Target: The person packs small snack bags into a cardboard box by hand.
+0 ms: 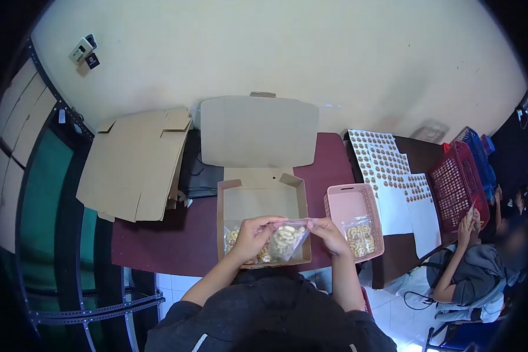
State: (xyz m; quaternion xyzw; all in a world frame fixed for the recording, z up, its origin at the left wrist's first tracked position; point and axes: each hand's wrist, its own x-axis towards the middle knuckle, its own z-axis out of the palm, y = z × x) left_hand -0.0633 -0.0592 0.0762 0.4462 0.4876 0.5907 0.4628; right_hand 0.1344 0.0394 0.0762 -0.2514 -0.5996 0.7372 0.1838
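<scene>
The left hand (249, 237) and the right hand (328, 233) both pinch the top of a small clear bag of snacks (287, 240). They hold it over the open cardboard box (262, 202) at the front edge of the bench (158, 240). A pink basket (349, 202) sits just beside the box.

A small packing workroom: flattened cardboard boxes (136, 164), sticker sheets (387, 164) and plastic baskets (458, 185) crowd the surface (176, 240) against a bare wall.

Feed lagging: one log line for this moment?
left hand: grips clear plastic snack bag | right hand: grips bag top | below: open brown cardboard box
</scene>
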